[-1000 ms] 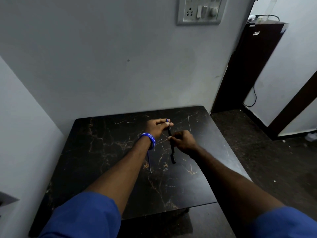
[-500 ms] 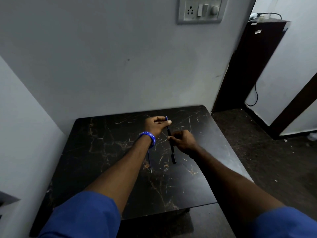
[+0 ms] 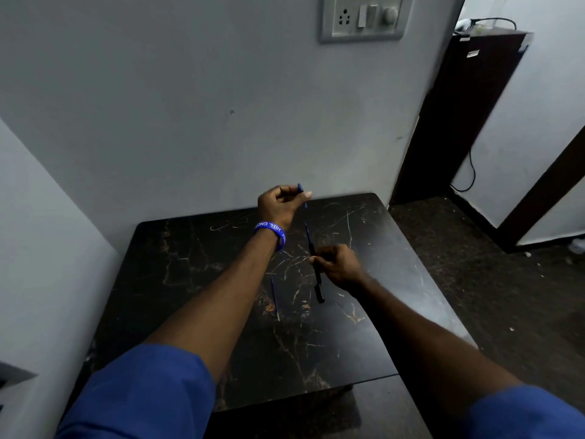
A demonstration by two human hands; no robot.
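Observation:
My right hand point(image 3: 340, 266) grips a slim black pen barrel point(image 3: 318, 280) over the dark marble table point(image 3: 196, 280); a thin blue refill point(image 3: 307, 234) sticks out of the barrel's far end. My left hand point(image 3: 278, 205), with a blue wristband, is raised above the table's far edge and pinches a small blue pen piece point(image 3: 300, 189) between thumb and fingers. That piece is clear of the barrel. Another thin blue refill point(image 3: 274, 297) lies loose on the table between my forearms.
The table stands in a corner of pale walls, with a switch panel point(image 3: 362, 15) high on the back wall. A dark wooden cabinet point(image 3: 459, 115) with a trailing cable stands at the right, beside dark speckled floor point(image 3: 474, 280).
My left hand has lifted up and away from the pen, taking the small blue piece off the barrel. The blue refill now shows at the barrel's far end. My right hand stayed in place.

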